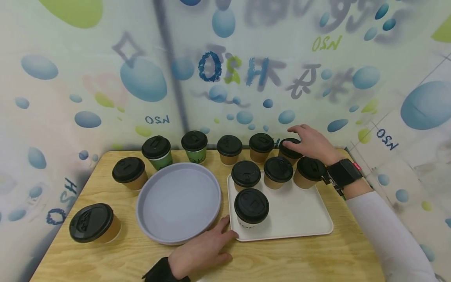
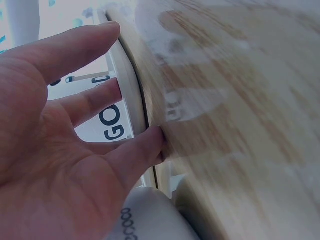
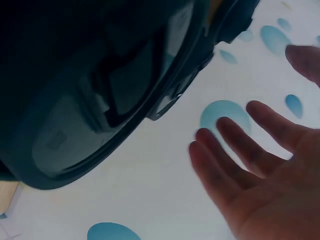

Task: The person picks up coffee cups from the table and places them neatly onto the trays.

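Note:
My left hand rests at the near left corner of a white rectangular tray, fingers loosely spread between it and the round grey tray. In the left wrist view, its fingertips are at the tray edge and the wooden tabletop, with nothing gripped. My right hand reaches over the back right, beside a brown paper cup with a black lid. Its thumb overlaps that lid in the head view. The right wrist view shows the fingers spread, apart from a large black lid close to the camera.
Several lidded cups, including a front one, stand on the white tray's left and back. The round grey tray lies left of it. Green cups and brown cups stand around it. A printed curtain hangs behind the table.

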`<action>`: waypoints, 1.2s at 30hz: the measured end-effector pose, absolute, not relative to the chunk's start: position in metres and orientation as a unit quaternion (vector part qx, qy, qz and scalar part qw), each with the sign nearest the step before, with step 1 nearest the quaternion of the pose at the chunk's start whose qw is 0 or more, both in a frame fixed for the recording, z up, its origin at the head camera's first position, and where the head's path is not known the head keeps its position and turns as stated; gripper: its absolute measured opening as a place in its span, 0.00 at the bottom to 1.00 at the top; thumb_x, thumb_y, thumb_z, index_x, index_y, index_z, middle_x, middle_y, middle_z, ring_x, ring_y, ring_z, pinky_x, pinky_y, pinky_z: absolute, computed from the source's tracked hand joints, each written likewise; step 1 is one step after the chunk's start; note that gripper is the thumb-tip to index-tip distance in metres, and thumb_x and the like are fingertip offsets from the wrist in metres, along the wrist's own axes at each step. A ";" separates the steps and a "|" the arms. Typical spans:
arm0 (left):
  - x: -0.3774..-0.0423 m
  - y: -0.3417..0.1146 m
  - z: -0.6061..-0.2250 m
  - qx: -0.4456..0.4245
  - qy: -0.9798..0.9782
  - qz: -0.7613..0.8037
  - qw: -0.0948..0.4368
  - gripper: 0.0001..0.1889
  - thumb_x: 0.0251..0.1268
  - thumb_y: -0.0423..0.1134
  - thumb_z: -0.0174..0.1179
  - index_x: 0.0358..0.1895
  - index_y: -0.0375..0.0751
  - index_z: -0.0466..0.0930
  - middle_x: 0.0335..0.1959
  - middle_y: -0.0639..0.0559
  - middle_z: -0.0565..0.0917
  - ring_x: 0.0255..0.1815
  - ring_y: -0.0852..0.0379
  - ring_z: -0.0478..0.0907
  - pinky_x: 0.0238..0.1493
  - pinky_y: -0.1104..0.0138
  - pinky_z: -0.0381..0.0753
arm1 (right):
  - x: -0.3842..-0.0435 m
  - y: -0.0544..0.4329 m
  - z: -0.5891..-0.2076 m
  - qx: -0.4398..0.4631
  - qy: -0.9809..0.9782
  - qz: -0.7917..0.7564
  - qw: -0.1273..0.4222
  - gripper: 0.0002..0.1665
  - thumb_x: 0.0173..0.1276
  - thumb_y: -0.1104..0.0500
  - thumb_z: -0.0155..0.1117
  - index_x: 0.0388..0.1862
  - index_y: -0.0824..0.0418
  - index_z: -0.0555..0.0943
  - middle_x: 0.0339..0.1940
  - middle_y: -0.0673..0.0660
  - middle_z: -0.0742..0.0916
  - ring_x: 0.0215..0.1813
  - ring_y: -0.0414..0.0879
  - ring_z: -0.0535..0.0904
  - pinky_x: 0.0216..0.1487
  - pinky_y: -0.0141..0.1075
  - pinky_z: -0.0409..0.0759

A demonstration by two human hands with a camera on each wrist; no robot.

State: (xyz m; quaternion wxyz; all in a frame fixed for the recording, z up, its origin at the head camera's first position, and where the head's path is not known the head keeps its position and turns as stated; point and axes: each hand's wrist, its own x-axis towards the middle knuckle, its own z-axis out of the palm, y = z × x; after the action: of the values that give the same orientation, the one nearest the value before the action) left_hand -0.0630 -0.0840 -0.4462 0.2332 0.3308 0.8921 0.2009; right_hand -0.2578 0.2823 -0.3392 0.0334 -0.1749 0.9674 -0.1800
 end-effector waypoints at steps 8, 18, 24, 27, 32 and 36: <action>-0.064 -0.083 -0.447 0.320 0.891 0.204 0.249 0.24 0.68 0.50 0.70 0.66 0.60 0.77 0.80 0.41 0.61 0.68 0.54 0.73 0.59 0.62 0.80 | -0.275 0.283 -0.345 -0.155 0.971 -0.132 0.125 0.47 0.76 0.38 0.62 0.77 0.72 0.64 0.71 0.79 0.70 0.67 0.74 0.69 0.63 0.66 0.71; -0.063 -0.084 -0.447 0.325 0.892 0.202 0.240 0.23 0.68 0.50 0.70 0.65 0.59 0.78 0.79 0.41 0.61 0.68 0.55 0.73 0.59 0.63 0.80 | -0.280 0.276 -0.346 -0.147 0.969 -0.105 0.171 0.52 0.74 0.40 0.65 0.78 0.75 0.59 0.71 0.80 0.70 0.70 0.74 0.68 0.66 0.65 0.70; -0.064 -0.084 -0.447 0.320 0.890 0.209 0.247 0.24 0.69 0.50 0.69 0.66 0.59 0.78 0.80 0.41 0.60 0.68 0.54 0.73 0.60 0.62 0.80 | -0.280 0.278 -0.355 -0.141 0.969 -0.105 0.172 0.55 0.72 0.43 0.68 0.79 0.77 0.54 0.71 0.82 0.67 0.70 0.76 0.67 0.66 0.65 0.70; -0.064 -0.084 -0.447 0.320 0.890 0.209 0.248 0.24 0.69 0.49 0.69 0.66 0.59 0.78 0.80 0.41 0.60 0.69 0.53 0.72 0.60 0.62 0.80 | -0.281 0.278 -0.357 -0.144 0.969 -0.104 0.170 0.55 0.72 0.44 0.68 0.79 0.78 0.53 0.71 0.83 0.66 0.70 0.76 0.66 0.67 0.65 0.69; -0.062 -0.083 -0.446 0.321 0.892 0.207 0.244 0.23 0.69 0.49 0.69 0.65 0.58 0.78 0.79 0.41 0.61 0.67 0.54 0.73 0.59 0.62 0.80 | -0.281 0.280 -0.360 -0.146 0.968 -0.115 0.168 0.55 0.72 0.45 0.68 0.79 0.78 0.53 0.70 0.84 0.65 0.69 0.76 0.67 0.67 0.64 0.69; -0.062 -0.083 -0.447 0.317 0.892 0.208 0.244 0.23 0.69 0.49 0.69 0.65 0.59 0.78 0.80 0.41 0.61 0.67 0.54 0.74 0.58 0.63 0.81 | -0.280 0.282 -0.358 -0.132 0.970 -0.132 0.156 0.55 0.70 0.45 0.69 0.78 0.76 0.53 0.70 0.83 0.64 0.66 0.76 0.69 0.65 0.65 0.71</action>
State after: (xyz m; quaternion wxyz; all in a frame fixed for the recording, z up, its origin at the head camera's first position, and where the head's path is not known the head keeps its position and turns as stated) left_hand -0.0621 -0.0828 -0.4466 0.2441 0.3174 0.8925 0.2078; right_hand -0.2800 0.2821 -0.3585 0.1562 -0.1318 0.9699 -0.1322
